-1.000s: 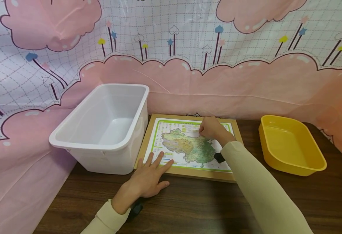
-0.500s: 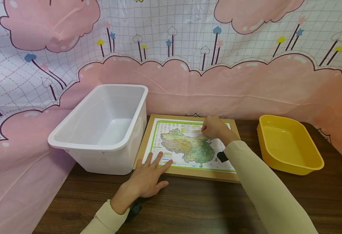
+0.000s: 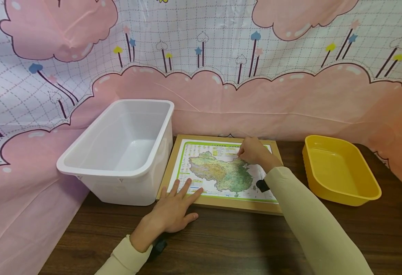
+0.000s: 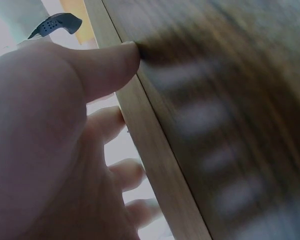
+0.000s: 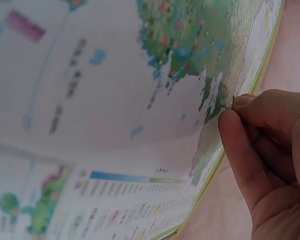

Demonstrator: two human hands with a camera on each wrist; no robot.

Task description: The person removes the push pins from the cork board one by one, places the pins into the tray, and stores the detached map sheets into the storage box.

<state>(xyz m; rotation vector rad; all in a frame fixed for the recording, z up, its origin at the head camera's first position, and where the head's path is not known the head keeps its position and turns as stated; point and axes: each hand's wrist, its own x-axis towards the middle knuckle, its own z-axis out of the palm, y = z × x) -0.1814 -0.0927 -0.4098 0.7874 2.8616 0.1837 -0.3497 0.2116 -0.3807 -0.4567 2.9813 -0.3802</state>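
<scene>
A wood-framed board point(image 3: 235, 206) carries a printed map point(image 3: 218, 173) with a green border. My left hand point(image 3: 173, 212) rests with spread fingers on the board's lower left corner; in the left wrist view, its thumb lies by the wooden edge point(image 4: 152, 135). Over the upper right of the map is my right hand point(image 3: 254, 151), fingers bent. In the right wrist view, the thumb and index finger of that hand point(image 5: 272, 150) pinch a tiny greenish piece point(image 5: 228, 106) at the map's surface. Most of this piece is hidden by the fingertips.
A deep white tub point(image 3: 122, 189) stands against the board's left side. To the right, a shallow yellow tray point(image 3: 342, 196) sits on the dark wooden table point(image 3: 221, 244). A pink and white patterned cloth point(image 3: 239, 107) hangs behind the table and along its left side.
My right hand has shifted slightly to the right over the upper part of the map, its fingers still bent. The left hand keeps its place on the board.
</scene>
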